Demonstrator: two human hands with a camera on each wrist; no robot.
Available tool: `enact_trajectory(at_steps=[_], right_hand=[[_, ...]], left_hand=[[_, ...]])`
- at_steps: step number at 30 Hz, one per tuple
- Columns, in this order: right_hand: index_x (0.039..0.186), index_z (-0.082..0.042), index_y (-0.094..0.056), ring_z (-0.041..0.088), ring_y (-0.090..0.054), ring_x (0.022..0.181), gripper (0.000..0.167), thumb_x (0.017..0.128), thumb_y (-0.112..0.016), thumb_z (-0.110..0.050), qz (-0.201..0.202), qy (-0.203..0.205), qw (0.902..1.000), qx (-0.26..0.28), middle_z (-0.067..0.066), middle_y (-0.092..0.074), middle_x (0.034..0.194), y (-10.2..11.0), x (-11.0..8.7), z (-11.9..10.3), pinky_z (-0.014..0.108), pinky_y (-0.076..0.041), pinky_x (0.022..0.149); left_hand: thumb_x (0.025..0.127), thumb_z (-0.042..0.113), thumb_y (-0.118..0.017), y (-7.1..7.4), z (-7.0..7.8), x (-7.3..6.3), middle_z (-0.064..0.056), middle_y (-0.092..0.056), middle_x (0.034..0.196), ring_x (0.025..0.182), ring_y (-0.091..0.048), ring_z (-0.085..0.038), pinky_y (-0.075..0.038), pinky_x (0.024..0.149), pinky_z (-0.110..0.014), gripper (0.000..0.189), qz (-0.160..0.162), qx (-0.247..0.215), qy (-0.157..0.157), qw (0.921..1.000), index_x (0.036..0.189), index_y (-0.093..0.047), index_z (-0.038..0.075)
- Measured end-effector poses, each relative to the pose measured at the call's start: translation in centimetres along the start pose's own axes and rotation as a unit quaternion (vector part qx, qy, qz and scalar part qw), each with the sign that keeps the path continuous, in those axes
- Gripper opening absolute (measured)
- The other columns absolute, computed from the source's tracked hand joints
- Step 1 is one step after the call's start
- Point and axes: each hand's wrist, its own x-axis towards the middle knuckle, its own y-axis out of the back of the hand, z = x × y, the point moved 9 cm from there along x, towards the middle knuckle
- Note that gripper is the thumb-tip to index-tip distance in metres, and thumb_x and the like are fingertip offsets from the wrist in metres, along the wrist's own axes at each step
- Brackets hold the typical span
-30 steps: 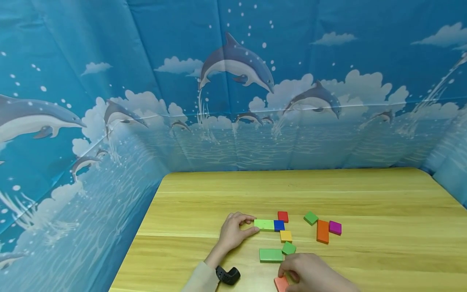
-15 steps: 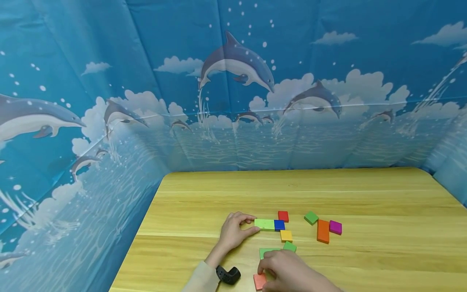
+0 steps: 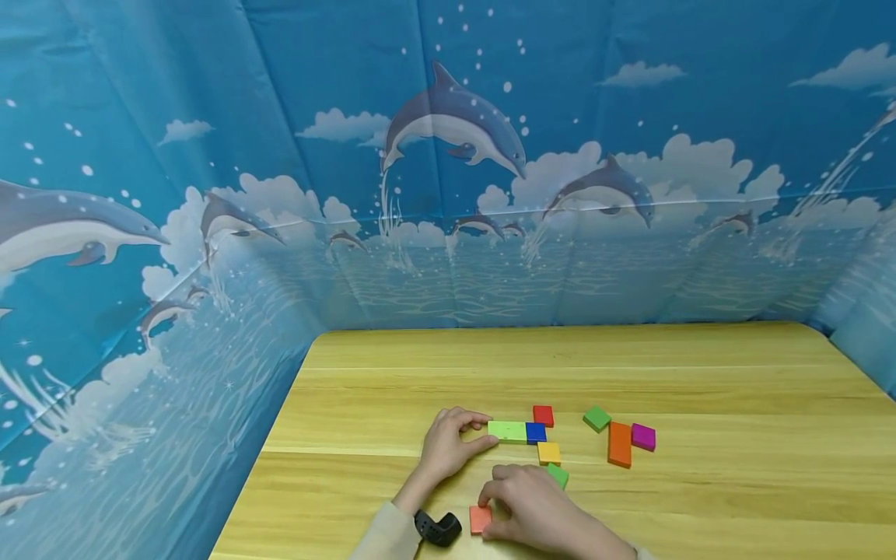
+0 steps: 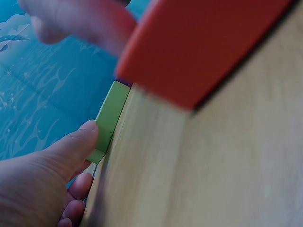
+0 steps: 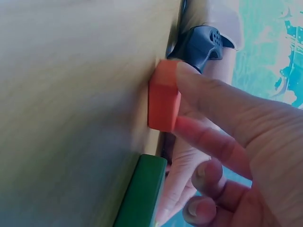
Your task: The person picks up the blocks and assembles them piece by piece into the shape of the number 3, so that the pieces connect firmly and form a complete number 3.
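Right grip (image 3: 526, 502) around coral block (image 3: 479, 520)

Coral-red square block (image 3: 480, 520), smooth, broad face up, pinched by the right hand (image 3: 525, 505) at or just above the yellow wood-grain table (image 3: 392, 373), nearer its left edge than its right. Light-green rectangular block (image 3: 507, 432) flat, long sides parallel to the far edge, left end pinched by the left hand (image 3: 448, 447).

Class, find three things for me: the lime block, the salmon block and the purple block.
Lime block (image 3: 507, 432): head view, middle of its top face.
Salmon block (image 3: 479, 519): head view, on its top face.
Purple block (image 3: 643, 435): head view, on its top face.
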Motion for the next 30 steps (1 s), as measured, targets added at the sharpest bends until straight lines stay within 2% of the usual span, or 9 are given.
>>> enact_trajectory(at_steps=[6,14,21,30], right_hand=[[0.085,-0.024,-0.070,0.002,-0.033,0.067,0.032,0.074,-0.075,-0.054,0.006,-0.021,0.9996,-0.020,-0.016,-0.033,0.075,0.2,-0.1,0.5,0.020,-0.028,0.057],[0.080,-0.024,-0.066,0.006,-0.032,0.076,0.030,0.071,-0.078,-0.051,0.045,-0.011,0.9981,-0.040,-0.015,-0.031,0.081,0.4,-0.1,0.4,0.026,-0.027,0.067],[0.076,-0.023,-0.067,0.010,-0.035,0.081,0.032,0.068,-0.080,-0.050,0.081,-0.040,0.9951,-0.041,-0.014,-0.033,0.082,0.6,0.1,1.1,0.031,-0.028,0.071],[0.074,-0.024,-0.066,0.013,-0.034,0.081,0.032,0.067,-0.080,-0.052,0.074,-0.088,0.9923,-0.045,-0.013,-0.035,0.080,0.4,0.0,2.3,0.037,-0.031,0.075]], left_hand=[[0.081,0.050,-0.070,-0.1,0.0,0.1,0.017,-0.058,0.089,0.082,-0.045,-0.004,-0.038,0.072,-0.024,0.034,-0.004,0.000,0.002,1.0000,0.105,-0.072,0.027],[0.081,0.050,-0.070,0.1,0.1,0.1,0.017,-0.058,0.089,0.081,-0.045,-0.004,-0.038,0.072,-0.024,0.033,0.001,0.004,-0.003,1.0000,0.105,-0.072,0.027],[0.081,0.048,-0.071,0.2,0.2,0.0,0.016,-0.059,0.090,0.082,-0.046,-0.005,-0.038,0.073,-0.024,0.033,0.003,0.011,-0.006,0.9999,0.106,-0.072,0.026],[0.081,0.049,-0.070,0.1,0.3,0.0,0.017,-0.059,0.089,0.083,-0.046,-0.005,-0.039,0.073,-0.024,0.034,0.005,0.014,-0.007,0.9999,0.106,-0.072,0.026]])
